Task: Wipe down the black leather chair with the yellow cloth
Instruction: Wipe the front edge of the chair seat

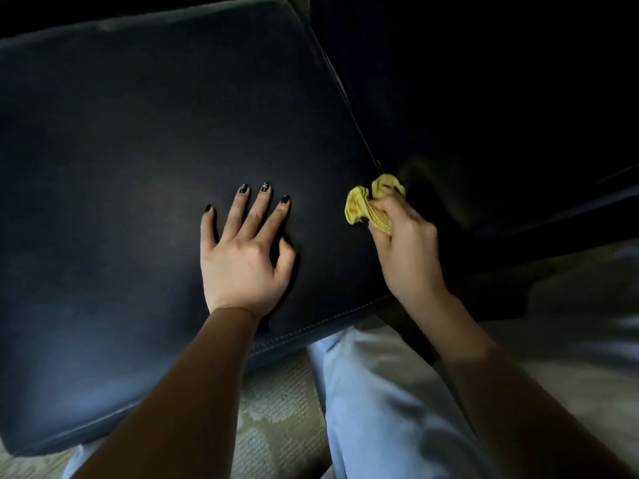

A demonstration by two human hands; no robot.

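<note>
Bunched cloth (pixel 363 207) is sitting at 3 o'clock on the chair (pixel 138 140) seat, beside the armrest gap. The right hand (pixel 409 250) grip is clenching it, likely wadded to work that crease. Toward 5 o'clock the left hand (pixel 242 261), grip released, is lying flat, probably bracing. Trouser leg (pixel 380 409) and carpet (pixel 276 413) are showing at 6. No container in view.

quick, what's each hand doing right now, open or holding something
Left hand: open, fingers spread flat on the black leather seat cushion.
Right hand: closed around the bunched yellow cloth at the cushion's right edge.
</note>
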